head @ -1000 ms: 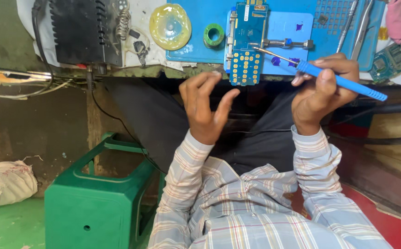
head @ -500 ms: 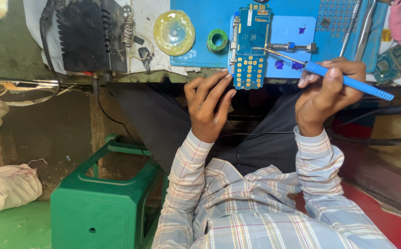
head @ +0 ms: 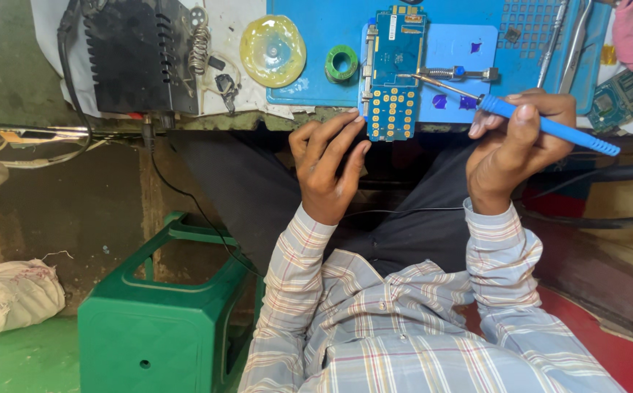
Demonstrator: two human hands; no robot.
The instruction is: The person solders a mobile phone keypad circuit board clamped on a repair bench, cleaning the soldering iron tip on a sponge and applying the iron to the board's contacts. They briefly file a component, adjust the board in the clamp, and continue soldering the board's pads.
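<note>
On blue mat (head: 316,44): circuit board (head: 395,65), yellow dish (head: 273,49) w/ residue.

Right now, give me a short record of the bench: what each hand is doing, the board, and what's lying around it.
Left hand: fingertips at the lower left edge of the blue circuit board, holding nothing
Right hand: shut on a blue-handled soldering iron, tip over the board
Board: lies on a blue work mat, held in a metal clamp
Left of board: green tape roll, yellowish round dish, black box unit
Below the bench: green plastic stool
</note>
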